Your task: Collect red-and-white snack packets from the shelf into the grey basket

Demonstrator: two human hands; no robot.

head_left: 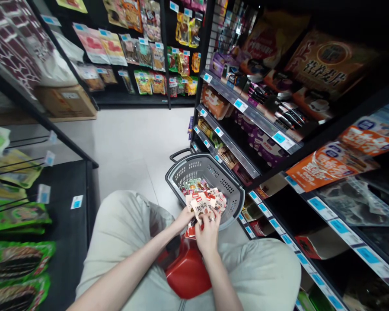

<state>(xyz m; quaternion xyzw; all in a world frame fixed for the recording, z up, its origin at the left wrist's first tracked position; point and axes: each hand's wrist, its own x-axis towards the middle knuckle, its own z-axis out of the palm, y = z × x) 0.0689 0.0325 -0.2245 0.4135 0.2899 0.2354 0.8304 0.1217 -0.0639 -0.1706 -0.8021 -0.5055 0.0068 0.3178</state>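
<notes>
Several small white-and-red snack packets (pixel 202 206) are gathered between my two hands over the near side of a grey shopping basket (pixel 225 166). My left hand (pixel 183 219) grips them from the left, its fingers partly hidden behind the packets. From the right, my right hand (pixel 208 231), with a ring on one finger, closes on the same bunch at its lower edge. More packets, some with green and multicoloured wrappers (pixel 194 185), lie inside the basket. Below my hands, between my knees, is a red seat-like object (pixel 188 272).
A shelf (pixel 240 106) of boxed and bagged goods with price tags runs along the right. On the left stands a black rack (pixel 68 181) with green snack bags (pixel 16 263). Hanging snack bags (pixel 142 52) line the far wall. A cardboard box (pixel 66 101) sits at the back left.
</notes>
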